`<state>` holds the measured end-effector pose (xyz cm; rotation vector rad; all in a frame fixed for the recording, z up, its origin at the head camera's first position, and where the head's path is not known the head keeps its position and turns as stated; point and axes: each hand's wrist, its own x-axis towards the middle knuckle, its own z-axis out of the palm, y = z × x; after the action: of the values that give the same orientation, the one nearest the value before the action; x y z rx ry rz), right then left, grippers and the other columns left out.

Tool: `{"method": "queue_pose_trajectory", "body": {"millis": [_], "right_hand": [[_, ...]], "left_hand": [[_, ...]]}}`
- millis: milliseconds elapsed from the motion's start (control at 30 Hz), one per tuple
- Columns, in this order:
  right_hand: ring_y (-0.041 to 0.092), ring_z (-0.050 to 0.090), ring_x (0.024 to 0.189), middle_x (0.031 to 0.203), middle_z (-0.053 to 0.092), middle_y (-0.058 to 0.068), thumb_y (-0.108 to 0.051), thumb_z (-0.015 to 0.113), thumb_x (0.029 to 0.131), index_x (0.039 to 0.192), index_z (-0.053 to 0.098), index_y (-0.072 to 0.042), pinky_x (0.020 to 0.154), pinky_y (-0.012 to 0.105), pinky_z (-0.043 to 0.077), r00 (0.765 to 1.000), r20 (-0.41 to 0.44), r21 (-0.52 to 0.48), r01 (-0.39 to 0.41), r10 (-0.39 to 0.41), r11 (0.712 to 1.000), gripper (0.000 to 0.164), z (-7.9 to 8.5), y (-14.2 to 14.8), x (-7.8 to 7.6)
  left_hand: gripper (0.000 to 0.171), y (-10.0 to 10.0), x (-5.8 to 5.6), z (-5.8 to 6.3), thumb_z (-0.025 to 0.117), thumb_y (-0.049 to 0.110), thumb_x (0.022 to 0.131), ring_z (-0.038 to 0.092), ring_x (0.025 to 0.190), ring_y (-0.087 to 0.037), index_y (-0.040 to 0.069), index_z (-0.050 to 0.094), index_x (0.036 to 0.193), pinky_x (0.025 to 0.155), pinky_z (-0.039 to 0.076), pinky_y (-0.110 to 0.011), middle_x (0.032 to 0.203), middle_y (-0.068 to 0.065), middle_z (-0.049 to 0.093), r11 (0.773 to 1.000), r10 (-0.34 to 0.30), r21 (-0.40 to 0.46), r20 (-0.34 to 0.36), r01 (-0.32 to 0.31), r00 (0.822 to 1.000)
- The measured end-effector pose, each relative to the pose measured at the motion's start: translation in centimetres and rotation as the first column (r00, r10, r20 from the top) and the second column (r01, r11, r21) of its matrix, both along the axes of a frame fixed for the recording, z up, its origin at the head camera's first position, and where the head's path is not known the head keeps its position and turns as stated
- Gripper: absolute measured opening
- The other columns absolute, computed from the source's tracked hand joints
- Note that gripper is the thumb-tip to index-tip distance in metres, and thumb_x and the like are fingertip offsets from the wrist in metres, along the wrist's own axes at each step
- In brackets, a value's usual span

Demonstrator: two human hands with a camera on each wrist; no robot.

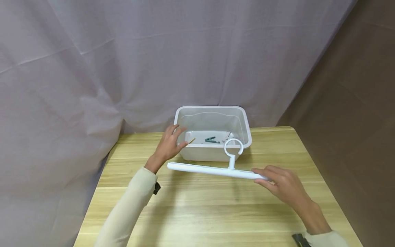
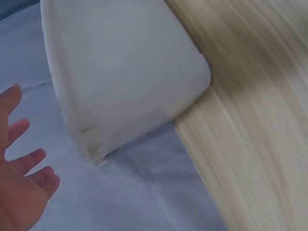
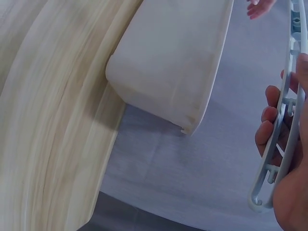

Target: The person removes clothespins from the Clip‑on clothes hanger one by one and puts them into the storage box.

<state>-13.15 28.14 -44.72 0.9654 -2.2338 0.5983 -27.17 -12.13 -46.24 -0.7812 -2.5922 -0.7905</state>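
My right hand (image 1: 288, 187) grips one end of a white plastic hanger (image 1: 203, 169), thumb in front and fingers behind. The hanger is held up over the table, its round hook (image 1: 226, 148) pointing upward and overlapping the bin's front in the head view. In the right wrist view the hanger (image 3: 273, 166) shows a hollow, ribbed underside. By the left front corner of a white plastic bin (image 1: 203, 153), my left hand (image 1: 168, 145) has its fingers spread and holds nothing. Inside the bin lie a dark green clothespin (image 1: 211, 140), a yellowish piece (image 1: 192, 140) and a pinkish piece (image 1: 227, 136).
The bin stands at the back of a light wood-grain table (image 1: 200, 212). Behind and to the left hangs a grey cloth (image 1: 148, 75), with a darker brown one (image 1: 348, 113) along the right side.
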Motion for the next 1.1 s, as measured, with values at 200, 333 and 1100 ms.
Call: {"method": "queue_pose_trajectory", "body": {"millis": [200,333,1100], "right_hand": [[-0.002,0.039,0.054,0.074,0.061,-0.011,-0.054,0.055,0.099,0.101,0.08,-0.014,0.044,0.015,0.033,1.0,0.029,0.01,0.004,-0.004,1.0,0.047,-0.5,-0.4,0.3],[-0.001,0.042,0.054,0.075,0.064,-0.008,-0.053,0.056,0.099,0.098,0.08,-0.011,0.043,0.015,0.034,1.0,0.017,-0.01,-0.012,0.012,1.0,0.048,-1.5,-0.8,0.5],[0.011,0.068,0.072,0.084,0.073,-0.003,-0.012,0.085,0.077,0.096,0.076,-0.008,0.061,0.027,0.055,0.951,0.308,0.083,-0.019,-0.007,0.996,0.021,-13.1,-4.1,3.4]], "left_hand": [[0.054,-1.1,2.1,1.7,0.08,0.02,0.087,0.036,0.135,-0.05,0.002,0.061,0.134,0.111,0.028,-0.057,0.14,-0.03,0.047,1.0,-0.014,-0.009,-0.016,0.014,1.0],[0.055,-1.1,4.7,3.1,0.079,0.02,0.088,0.031,0.138,-0.052,0.002,0.059,0.136,0.11,0.027,-0.061,0.143,-0.032,0.044,0.999,-0.021,0.032,-0.034,0.022,0.999],[0.058,2.1,12.2,-1.3,0.081,0.022,0.086,0.025,0.139,-0.056,0.003,0.059,0.135,0.106,0.03,-0.065,0.147,-0.035,0.037,0.995,-0.008,0.095,-0.088,0.016,0.996]]}}
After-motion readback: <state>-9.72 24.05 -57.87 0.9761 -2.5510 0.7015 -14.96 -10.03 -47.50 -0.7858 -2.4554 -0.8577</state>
